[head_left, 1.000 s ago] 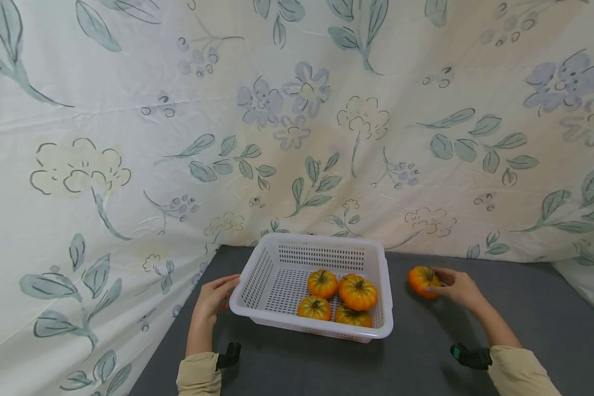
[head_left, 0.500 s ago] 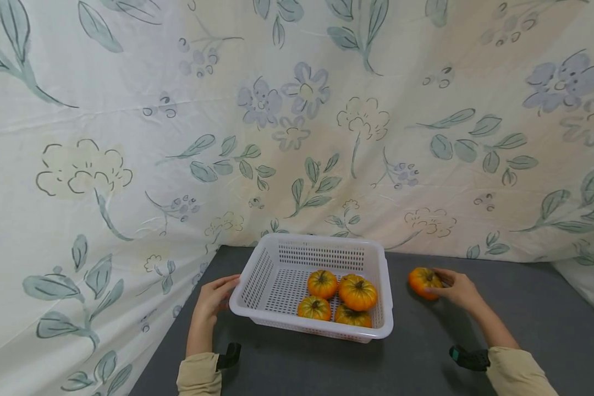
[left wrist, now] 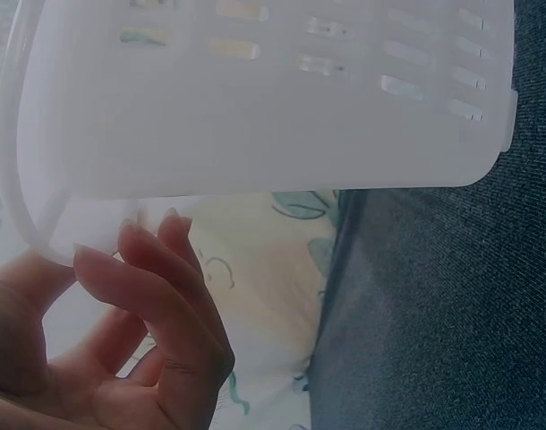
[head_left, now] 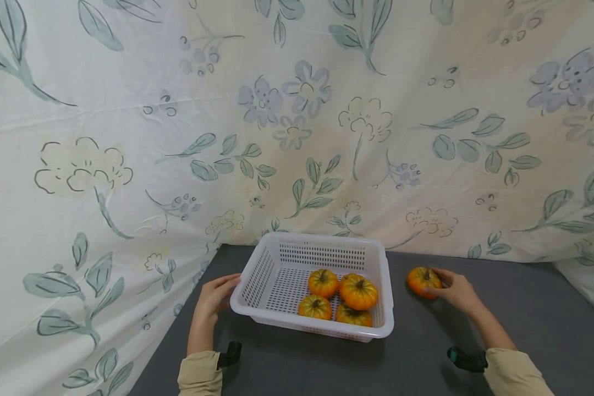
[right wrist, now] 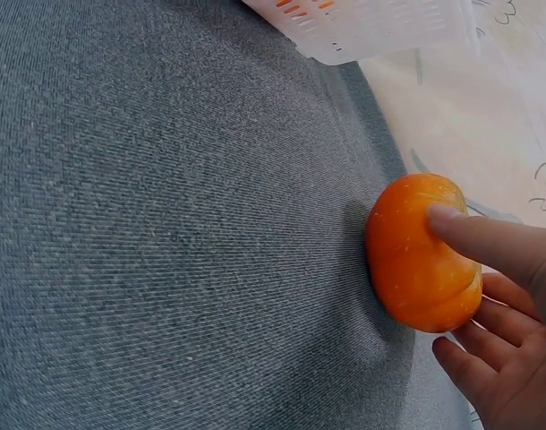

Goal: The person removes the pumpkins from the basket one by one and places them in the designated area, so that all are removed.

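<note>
A white slotted plastic basket (head_left: 252, 315) stands on the dark table with several small orange-green pumpkins (head_left: 358, 292) grouped in its right half. My left hand (head_left: 213, 297) is at the basket's left end. In the left wrist view, the thumb and curled fingers (left wrist: 179, 313) of that hand pinch the rim at a corner. To the right of the basket, another orange pumpkin (head_left: 421, 281) sits on the table, gripped by my right hand (head_left: 457, 291). The right wrist view shows the thumb on one side of this pumpkin (right wrist: 416, 260) and the fingers on the other.
A dark grey cloth-like surface (head_left: 297, 368) covers the table. Behind it and along its left side hangs a pale curtain (head_left: 302, 181) with leaves and flowers. Table surface lies between the basket and the right-hand pumpkin.
</note>
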{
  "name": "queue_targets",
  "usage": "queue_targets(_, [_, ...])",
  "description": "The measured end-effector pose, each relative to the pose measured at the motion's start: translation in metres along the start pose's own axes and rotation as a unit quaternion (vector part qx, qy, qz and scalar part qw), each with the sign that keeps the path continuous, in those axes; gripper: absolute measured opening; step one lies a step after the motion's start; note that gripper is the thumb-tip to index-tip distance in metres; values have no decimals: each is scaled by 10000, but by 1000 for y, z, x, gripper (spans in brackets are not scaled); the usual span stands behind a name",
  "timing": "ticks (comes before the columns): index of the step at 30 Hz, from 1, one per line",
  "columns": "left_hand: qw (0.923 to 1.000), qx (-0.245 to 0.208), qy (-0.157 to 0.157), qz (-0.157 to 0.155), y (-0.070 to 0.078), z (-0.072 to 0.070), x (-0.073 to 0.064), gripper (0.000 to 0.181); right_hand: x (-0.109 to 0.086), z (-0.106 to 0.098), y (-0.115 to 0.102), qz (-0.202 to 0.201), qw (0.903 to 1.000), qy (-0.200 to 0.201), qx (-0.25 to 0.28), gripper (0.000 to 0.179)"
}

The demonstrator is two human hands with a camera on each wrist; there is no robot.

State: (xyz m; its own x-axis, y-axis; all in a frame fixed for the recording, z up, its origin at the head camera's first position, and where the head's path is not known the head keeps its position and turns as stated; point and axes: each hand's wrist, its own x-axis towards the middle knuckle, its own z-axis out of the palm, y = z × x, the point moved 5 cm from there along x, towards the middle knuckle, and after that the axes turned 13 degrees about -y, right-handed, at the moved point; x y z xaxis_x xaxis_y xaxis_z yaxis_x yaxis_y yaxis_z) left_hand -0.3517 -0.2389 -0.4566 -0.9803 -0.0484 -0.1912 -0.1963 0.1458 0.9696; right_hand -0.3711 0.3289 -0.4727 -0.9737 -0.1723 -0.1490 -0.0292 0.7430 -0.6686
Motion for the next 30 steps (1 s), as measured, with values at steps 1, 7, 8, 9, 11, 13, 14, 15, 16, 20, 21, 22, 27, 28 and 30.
queue_targets(1, [10000,1,3,8,0,0,0,46,0,0,0,-2,10000,-1,5,81])
queue_targets(7, [10000,-17,8,9,-1,0,0,46,-2,-2,-3,9,10000,20,-81,83])
queue_targets(8, [10000,-18,6,11,-1,0,0,46,-3,-3,-4,4,10000,20,-91,84])
queue_targets(9, [10000,-23,3,11,-1,0,0,46,-3,-4,-5,8,9999,22,-110,85])
queue_targets(11, [10000,-17,-1,24,0,0,0,47,-3,-6,-7,20,9999,0,-100,86])
queue_targets(13, [10000,-8,-1,38,0,0,0,47,-3,-8,-9,62,9999,3,-125,87])
queue_targets(14, [10000,-1,5,44,0,0,0,47,-2,-9,-11,94,9999,9,-141,88])
queue_targets(15, [10000,5,10,45,0,0,0,47,-2,-10,-12,125,9998,16,-155,89])
queue_targets(16, [10000,1,19,44,0,0,0,46,-1,-11,-13,146,9998,8,-152,89])
queue_targets(20, [10000,-19,21,54,0,0,-1,46,0,-14,-20,190,9997,18,-122,91])
queue_targets(21, [10000,-23,19,52,1,1,-1,46,1,-15,-21,185,9998,15,-93,91])
queue_targets(22, [10000,-36,23,48,1,1,-1,45,1,-15,-23,170,9998,11,-76,91])
queue_targets(27, [10000,16,40,21,1,0,-2,44,3,-18,-38,-101,9999,39,-77,90])
queue_targets(28, [10000,19,38,23,1,0,-2,44,3,-18,-41,-165,9998,42,-88,90])
queue_targets(30, [10000,42,23,35,1,1,-1,44,3,-20,-49,-257,9996,27,-84,92])
